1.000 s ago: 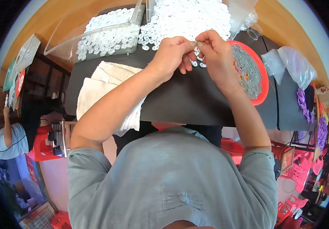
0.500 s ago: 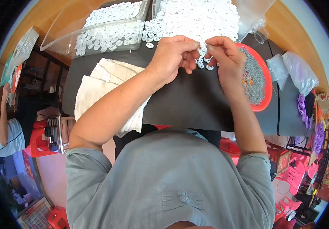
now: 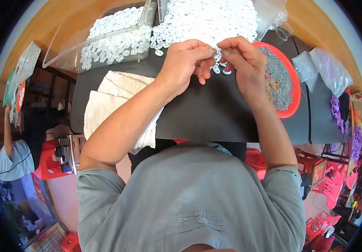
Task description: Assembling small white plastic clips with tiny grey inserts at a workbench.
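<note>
Thumb and finger of my left hand (image 3: 185, 63) are pinched at the fingertips, above the dark table and in front of a heap of small white oval pieces (image 3: 210, 25). My right hand (image 3: 248, 65) faces it in the same pinch, the two sets of fingertips almost touching. Whatever they hold between them is too small to make out. Several loose white ovals (image 3: 216, 69) lie just beyond and below the fingers. By my right wrist stands a red tray (image 3: 295, 98) full of thin grey metal bits (image 3: 279, 75).
A clear plastic bin (image 3: 145, 48) of white pieces stands at the far left. A folded cream towel (image 3: 105, 107) lies under my left forearm. Clear plastic bags (image 3: 330, 71) and purple cord (image 3: 336, 111) are at the right. Another person (image 3: 15, 157) works at far left.
The view has shifted slightly, so the table and its contents sit a little differently. My hands keep their fingertip pinch, close together, with the fingers slightly re-angled.
</note>
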A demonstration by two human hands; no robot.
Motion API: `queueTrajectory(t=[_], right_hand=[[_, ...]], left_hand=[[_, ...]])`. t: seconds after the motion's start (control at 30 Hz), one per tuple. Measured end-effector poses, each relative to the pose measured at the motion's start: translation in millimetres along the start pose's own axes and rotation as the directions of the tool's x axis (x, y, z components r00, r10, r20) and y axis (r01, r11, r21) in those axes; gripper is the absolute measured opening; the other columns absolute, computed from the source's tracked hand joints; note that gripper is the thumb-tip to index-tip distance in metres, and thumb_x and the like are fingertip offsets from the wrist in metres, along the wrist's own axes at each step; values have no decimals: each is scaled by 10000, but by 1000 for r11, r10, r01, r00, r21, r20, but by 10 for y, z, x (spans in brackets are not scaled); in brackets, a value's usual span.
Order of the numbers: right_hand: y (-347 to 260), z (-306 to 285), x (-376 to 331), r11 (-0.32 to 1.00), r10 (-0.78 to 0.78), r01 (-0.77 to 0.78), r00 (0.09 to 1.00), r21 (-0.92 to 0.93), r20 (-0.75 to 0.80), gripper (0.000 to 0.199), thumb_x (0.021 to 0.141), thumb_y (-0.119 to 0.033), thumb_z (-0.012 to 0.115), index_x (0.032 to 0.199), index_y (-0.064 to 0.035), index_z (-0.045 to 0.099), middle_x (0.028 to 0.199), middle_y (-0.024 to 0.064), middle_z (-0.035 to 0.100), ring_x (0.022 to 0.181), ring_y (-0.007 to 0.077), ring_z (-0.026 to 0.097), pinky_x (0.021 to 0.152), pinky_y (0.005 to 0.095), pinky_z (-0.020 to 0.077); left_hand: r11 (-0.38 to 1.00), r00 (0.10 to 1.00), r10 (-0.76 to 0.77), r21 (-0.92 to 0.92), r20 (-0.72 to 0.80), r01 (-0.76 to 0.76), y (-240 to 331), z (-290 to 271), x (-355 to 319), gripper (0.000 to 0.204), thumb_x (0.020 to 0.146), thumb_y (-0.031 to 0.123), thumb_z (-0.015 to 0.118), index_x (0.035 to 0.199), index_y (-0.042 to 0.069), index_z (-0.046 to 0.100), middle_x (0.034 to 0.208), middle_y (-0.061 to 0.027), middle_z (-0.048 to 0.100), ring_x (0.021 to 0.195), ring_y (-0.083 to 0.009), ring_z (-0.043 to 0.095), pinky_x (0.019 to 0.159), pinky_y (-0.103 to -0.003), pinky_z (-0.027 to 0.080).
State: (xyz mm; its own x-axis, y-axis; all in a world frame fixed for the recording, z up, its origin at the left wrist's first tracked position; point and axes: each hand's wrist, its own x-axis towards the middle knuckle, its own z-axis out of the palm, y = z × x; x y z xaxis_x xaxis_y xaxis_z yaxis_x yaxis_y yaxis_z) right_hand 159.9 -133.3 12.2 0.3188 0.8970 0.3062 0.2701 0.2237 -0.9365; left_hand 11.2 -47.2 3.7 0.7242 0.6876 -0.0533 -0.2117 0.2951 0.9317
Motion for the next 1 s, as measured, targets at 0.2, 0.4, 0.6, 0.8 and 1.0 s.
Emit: queueTrajectory(t=[0.2, 0.4, 0.6, 0.8, 1.0], right_hand=[[-25, -65, -12, 996, -74, 72, 997, -49, -38, 143, 877, -8, 550, 979, 2, 650, 775, -6, 600, 708, 53, 547, 594, 197, 427], [-116, -634, 112, 858, -39, -19, 994, -513, -102, 235, 755, 16, 549, 968, 8, 646, 717, -28, 541, 646, 39, 484, 579, 189, 371], [7, -983, -16, 734, 19, -31, 1000, -678, -24, 209, 769, 14, 568, 962, 8, 645, 736, -16, 565, 688, 58, 511, 608, 225, 409], [146, -1042, -269, 612, -72, 80, 996, -787, 45, 140, 799, -10, 610, 933, -8, 648, 792, 67, 640, 729, 170, 617, 663, 307, 484], [226, -855, -395, 236, -66, 261, 965, -936, 253, 96, 800, -74, 638, 894, -58, 655, 915, 89, 649, 785, 312, 646, 651, 410, 514]], left_hand=[[1000, 1000, -7, 4, 2, 7, 1, 15, -1, 146, 894, 136, 609, 900, -11, 614, 738, -83, 632, 532, -139, 564, 457, -257, 434], [999, 1000, 4, 53, 1, -4, -56, -24, 41, 93, 824, 78, 651, 785, -1, 625, 661, -65, 620, 478, -111, 558, 400, -232, 431], [997, 999, -20, 81, 35, 17, -48, -12, 20, 97, 821, 89, 641, 774, 6, 620, 669, -63, 619, 480, -110, 556, 405, -230, 427], [994, 999, -10, 106, 41, 5, -45, -26, 11, 120, 819, 104, 634, 742, 13, 616, 671, -60, 616, 480, -110, 549, 407, -235, 423], [986, 999, 15, 163, 33, -20, -67, -30, 13, 128, 818, 111, 628, 733, 15, 619, 669, -60, 616, 487, -105, 552, 404, -225, 413]])
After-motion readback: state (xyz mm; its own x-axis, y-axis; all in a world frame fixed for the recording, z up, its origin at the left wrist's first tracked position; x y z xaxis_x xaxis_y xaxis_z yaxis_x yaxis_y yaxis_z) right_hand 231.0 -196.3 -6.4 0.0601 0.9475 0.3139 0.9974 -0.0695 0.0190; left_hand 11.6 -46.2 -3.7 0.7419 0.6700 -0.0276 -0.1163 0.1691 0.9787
